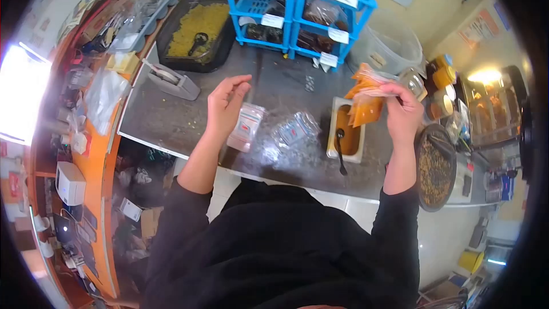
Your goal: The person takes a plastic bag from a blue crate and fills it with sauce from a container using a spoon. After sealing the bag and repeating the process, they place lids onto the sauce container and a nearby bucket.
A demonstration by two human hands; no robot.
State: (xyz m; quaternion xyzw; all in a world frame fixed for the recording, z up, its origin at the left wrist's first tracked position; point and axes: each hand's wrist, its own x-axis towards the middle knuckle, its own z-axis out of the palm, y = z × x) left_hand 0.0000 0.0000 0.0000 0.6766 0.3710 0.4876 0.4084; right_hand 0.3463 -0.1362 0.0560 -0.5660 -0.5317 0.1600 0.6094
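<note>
My right hand (404, 111) pinches the tops of several small clear plastic bags of orange powder (366, 109), which hang partly over a white-rimmed tub (358, 152) of orange-brown powder. A black spoon (340, 147) lies in that tub, its handle over the near rim. My left hand (226, 105) is held above the table with thumb and fingers drawn together, and nothing shows between them. Below and beside it lies a stack of flat clear bags with printed labels (247, 127). A looser pile of printed clear bags (297, 130) sits between the hands.
A blue shelf rack (294, 8) with bagged goods stands at the back of the metal table (269, 86). Left of it are a black tray (166, 60) of yellow contents and a tape dispenser (173, 82). A clear bucket (389, 46) and a round dark tray (452, 166) stand right.
</note>
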